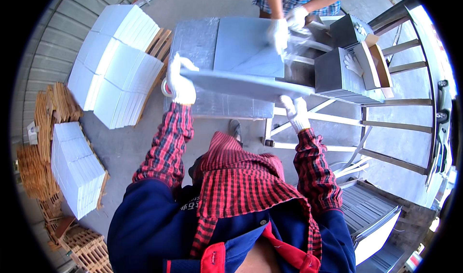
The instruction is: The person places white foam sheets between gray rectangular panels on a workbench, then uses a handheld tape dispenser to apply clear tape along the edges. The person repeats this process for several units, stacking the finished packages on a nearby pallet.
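A flat grey slab (236, 84), seen nearly edge-on, is held up over the near part of the table between my hands. My left hand (182, 85), in a white glove, closes round its left end. My right hand (295, 112), gloved too, grips its right end from the near side. Beyond it another grey slab (241, 43) lies flat on the grey-topped table (195, 41). A roll of tape (166, 87) shows in part beside my left hand. Across the table, a co-worker's gloved hand (278, 34) is over the flat slab, blurred by motion.
To the right, stacked dark slabs (333, 75) and an open cardboard box (378, 63) sit on a metal frame (398, 101). White-wrapped stacks (115, 60) stand on pallets at left, near piled wooden pallets (36, 162). More slabs (364, 210) are at lower right.
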{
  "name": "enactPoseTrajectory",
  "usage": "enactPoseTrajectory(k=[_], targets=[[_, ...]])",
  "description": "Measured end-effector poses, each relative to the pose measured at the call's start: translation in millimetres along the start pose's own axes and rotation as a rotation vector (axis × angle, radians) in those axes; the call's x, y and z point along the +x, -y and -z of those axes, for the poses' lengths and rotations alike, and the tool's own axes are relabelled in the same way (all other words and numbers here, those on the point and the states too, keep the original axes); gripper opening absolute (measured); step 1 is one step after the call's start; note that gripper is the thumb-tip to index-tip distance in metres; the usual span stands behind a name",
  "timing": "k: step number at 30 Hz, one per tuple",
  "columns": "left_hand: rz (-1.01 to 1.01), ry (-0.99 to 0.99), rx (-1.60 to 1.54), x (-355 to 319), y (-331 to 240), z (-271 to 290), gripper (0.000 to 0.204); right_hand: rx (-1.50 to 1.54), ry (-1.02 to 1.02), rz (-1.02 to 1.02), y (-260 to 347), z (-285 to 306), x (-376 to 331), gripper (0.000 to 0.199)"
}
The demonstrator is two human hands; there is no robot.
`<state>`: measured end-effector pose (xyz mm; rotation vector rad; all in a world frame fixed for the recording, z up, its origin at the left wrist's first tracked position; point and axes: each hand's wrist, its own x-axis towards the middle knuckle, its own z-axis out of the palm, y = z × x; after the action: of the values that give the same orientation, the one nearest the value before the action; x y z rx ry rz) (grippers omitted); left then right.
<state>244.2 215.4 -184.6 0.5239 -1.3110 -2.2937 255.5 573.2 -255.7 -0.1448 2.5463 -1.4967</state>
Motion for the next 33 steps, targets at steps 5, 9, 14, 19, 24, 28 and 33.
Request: enactPoseTrajectory(k=[5, 9, 14, 19, 24, 28, 33], targets=[[-0.025, 0.07, 0.099, -17.7, 4.4, 23.6, 0.037, -0.048, 0.111, 0.064, 6.8, -4.0, -4.3, 0.032], [0.041, -0.002, 0.122, -16.9, 0.8, 31.0, 0.029, -0.001, 0.104, 0.031, 1.0, -16.2, -8.2, 0.04], [0.039, 0.031, 0.105, -0.9, 4.1, 53.3, 0.032, 0.13, -0.081, -0.064, 75.3, -0.6, -15.2, 0.059], [0.201, 0.003, 0.05, 38.7, -32.0, 57.7, 0.029, -0.065, -0.269, 0.427, 205.5, 8.0, -38.5, 0.044], [-0.066, 0.027, 0.148, 52.7, -55.2, 72.5, 0.045, -0.009, -0.339, 0.304, 194.6, -47.3, -6.5, 0.022], [-0.094, -0.103, 0.189, 36.1, -92.8, 30.5, 0.03, -0.09, -0.274, 0.351, 219.6, -31.6, -8.8, 0.019], [-0.097, -0.066, 0.189, 27.0, -107.1, 22.1, 0.03, -0.148, -0.329, 0.359, 224.5, -38.8, -2.6, 0.017]])
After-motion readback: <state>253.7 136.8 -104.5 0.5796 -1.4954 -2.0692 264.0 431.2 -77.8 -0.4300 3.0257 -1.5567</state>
